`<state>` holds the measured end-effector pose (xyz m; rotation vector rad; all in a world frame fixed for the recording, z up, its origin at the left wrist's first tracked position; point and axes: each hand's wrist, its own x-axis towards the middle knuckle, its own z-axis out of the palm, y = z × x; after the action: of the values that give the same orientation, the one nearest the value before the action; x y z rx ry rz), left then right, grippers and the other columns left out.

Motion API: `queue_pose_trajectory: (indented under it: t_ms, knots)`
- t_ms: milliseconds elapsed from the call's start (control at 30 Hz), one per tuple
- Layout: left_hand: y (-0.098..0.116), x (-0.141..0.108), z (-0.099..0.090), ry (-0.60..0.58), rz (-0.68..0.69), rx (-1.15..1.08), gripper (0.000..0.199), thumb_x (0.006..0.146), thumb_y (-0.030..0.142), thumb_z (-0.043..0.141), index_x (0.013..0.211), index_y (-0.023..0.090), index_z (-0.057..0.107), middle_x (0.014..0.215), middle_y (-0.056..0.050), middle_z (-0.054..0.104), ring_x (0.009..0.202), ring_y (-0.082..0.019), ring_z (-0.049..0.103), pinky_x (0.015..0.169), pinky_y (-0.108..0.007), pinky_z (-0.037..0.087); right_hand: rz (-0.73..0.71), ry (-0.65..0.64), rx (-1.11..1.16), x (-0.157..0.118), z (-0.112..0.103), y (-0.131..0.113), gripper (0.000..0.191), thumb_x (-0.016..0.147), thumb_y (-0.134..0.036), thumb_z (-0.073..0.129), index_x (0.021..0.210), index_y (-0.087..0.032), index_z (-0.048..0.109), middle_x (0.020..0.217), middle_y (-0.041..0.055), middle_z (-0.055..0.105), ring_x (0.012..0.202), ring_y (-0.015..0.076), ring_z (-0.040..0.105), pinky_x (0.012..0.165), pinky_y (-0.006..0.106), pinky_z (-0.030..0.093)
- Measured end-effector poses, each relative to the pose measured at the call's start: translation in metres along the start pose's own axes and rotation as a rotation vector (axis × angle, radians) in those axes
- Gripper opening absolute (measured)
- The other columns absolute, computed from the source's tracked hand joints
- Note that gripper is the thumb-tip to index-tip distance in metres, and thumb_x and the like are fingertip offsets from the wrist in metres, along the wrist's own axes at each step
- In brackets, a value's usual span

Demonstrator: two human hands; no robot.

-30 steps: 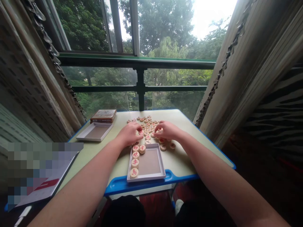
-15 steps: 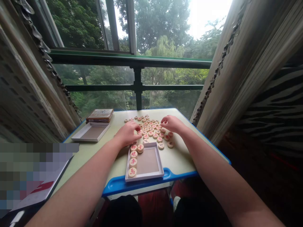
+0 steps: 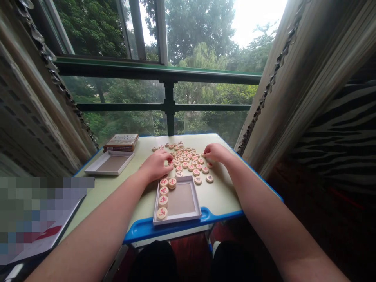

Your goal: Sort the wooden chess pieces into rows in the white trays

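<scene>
Round wooden pieces (image 3: 191,167) with red or dark characters lie spread over the pale table between my hands. My left hand (image 3: 157,163) is at their left side, thumb and fingers curled round a red-marked piece (image 3: 170,161). At the right edge of the spread, my right hand (image 3: 216,152) pinches a piece (image 3: 203,155) at its fingertips. Nearer to me is a shallow white box tray (image 3: 199,199). Down its left side runs a column of red-marked pieces (image 3: 163,201), and a small stack (image 3: 172,183) stands beside the top one.
An empty white box lid (image 3: 111,163) and a brown box (image 3: 121,141) sit at the table's back left. A blue rim (image 3: 141,231) edges the table (image 3: 225,196). Behind are a green window rail (image 3: 117,70) and curtains.
The right hand has closed on a piece at the right of the spread. The left hand stays by the left side pieces, and the whole view has shifted slightly.
</scene>
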<state>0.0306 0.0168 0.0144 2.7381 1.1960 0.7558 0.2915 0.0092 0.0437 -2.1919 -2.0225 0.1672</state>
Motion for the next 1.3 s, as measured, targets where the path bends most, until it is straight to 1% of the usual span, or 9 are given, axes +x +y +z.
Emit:
queue_pose_trajectory:
  t_ms: [133, 300, 500, 667, 767, 833, 933, 1033, 1300]
  knots:
    - [0.002, 0.0, -0.002, -0.006, 0.009, 0.002, 0.019, 0.071, 0.03, 0.053, 0.082, 0.018, 0.064, 0.087, -0.006, 0.062, 0.085, -0.022, 0.054, 0.079, -0.034, 0.044, 0.011, -0.057, -0.041, -0.007, -0.017, 0.006, 0.025, 0.069, -0.037, 0.066, 0.083, -0.016, 0.071, 0.081, 0.0076, 0.07, 0.07, 0.0164, 0.061, 0.054, 0.022, 0.04]
    - [0.006, 0.0, -0.002, -0.005, -0.005, -0.048, 0.018, 0.071, 0.03, 0.054, 0.082, 0.018, 0.063, 0.085, -0.005, 0.063, 0.083, -0.02, 0.055, 0.08, -0.033, 0.044, -0.023, -0.372, 0.04, -0.017, -0.03, 0.011, 0.034, 0.06, -0.035, 0.073, 0.088, -0.017, 0.069, 0.074, 0.0058, 0.068, 0.063, 0.0154, 0.06, 0.048, 0.021, 0.042]
    - [0.008, 0.001, -0.004, -0.012, -0.013, -0.074, 0.019, 0.071, 0.031, 0.054, 0.08, 0.017, 0.064, 0.084, -0.006, 0.064, 0.083, -0.02, 0.055, 0.079, -0.033, 0.044, -0.05, -0.436, 0.069, -0.023, -0.031, 0.004, 0.028, 0.066, -0.022, 0.066, 0.094, -0.017, 0.068, 0.081, 0.0056, 0.068, 0.064, 0.0134, 0.059, 0.048, 0.02, 0.042]
    - [0.008, 0.001, -0.005, -0.003, -0.023, -0.091, 0.019, 0.071, 0.03, 0.054, 0.082, 0.017, 0.064, 0.085, -0.005, 0.064, 0.083, -0.019, 0.056, 0.08, -0.032, 0.044, -0.164, -0.235, 0.014, -0.024, -0.031, -0.007, 0.03, 0.068, -0.01, 0.06, 0.094, -0.02, 0.07, 0.087, 0.003, 0.068, 0.07, 0.0131, 0.059, 0.056, 0.02, 0.041]
    - [0.007, 0.001, -0.004, -0.002, -0.024, -0.092, 0.019, 0.071, 0.03, 0.055, 0.083, 0.018, 0.064, 0.085, -0.005, 0.063, 0.082, -0.019, 0.056, 0.079, -0.032, 0.044, -0.281, -0.078, 0.097, -0.027, -0.022, -0.021, 0.027, 0.073, -0.017, 0.059, 0.097, -0.021, 0.07, 0.096, 0.0031, 0.066, 0.077, 0.014, 0.059, 0.062, 0.02, 0.042]
    - [0.006, 0.002, -0.002, 0.003, -0.028, -0.091, 0.019, 0.071, 0.03, 0.055, 0.083, 0.018, 0.064, 0.085, -0.005, 0.062, 0.082, -0.019, 0.056, 0.078, -0.032, 0.044, -0.396, -0.038, 0.16, -0.029, -0.013, -0.031, 0.028, 0.074, -0.025, 0.061, 0.101, -0.023, 0.069, 0.102, 0.0041, 0.063, 0.083, 0.0147, 0.059, 0.069, 0.021, 0.044]
    - [0.005, 0.002, -0.002, 0.004, -0.031, -0.086, 0.021, 0.071, 0.031, 0.055, 0.083, 0.017, 0.064, 0.085, -0.005, 0.062, 0.082, -0.019, 0.056, 0.078, -0.032, 0.045, -0.532, -0.034, 0.136, -0.031, -0.002, -0.041, 0.02, 0.073, -0.021, 0.062, 0.091, -0.022, 0.072, 0.098, 0.0046, 0.063, 0.087, 0.0161, 0.058, 0.077, 0.023, 0.043]
    - [0.005, 0.001, -0.002, 0.005, -0.036, -0.081, 0.02, 0.071, 0.032, 0.055, 0.082, 0.017, 0.065, 0.085, -0.005, 0.062, 0.083, -0.019, 0.056, 0.079, -0.032, 0.044, -0.554, -0.026, 0.131, -0.031, 0.004, -0.044, 0.015, 0.074, -0.019, 0.061, 0.083, -0.02, 0.072, 0.092, 0.0044, 0.063, 0.082, 0.0153, 0.058, 0.076, 0.023, 0.043]
    - [0.005, 0.002, -0.003, -0.007, -0.041, -0.066, 0.023, 0.071, 0.032, 0.055, 0.085, 0.017, 0.065, 0.085, -0.006, 0.064, 0.081, -0.019, 0.057, 0.078, -0.032, 0.045, -0.509, 0.054, 0.133, -0.031, 0.018, -0.051, 0.019, 0.076, -0.035, 0.061, 0.086, -0.022, 0.07, 0.092, 0.0055, 0.06, 0.09, 0.0178, 0.055, 0.078, 0.027, 0.041]
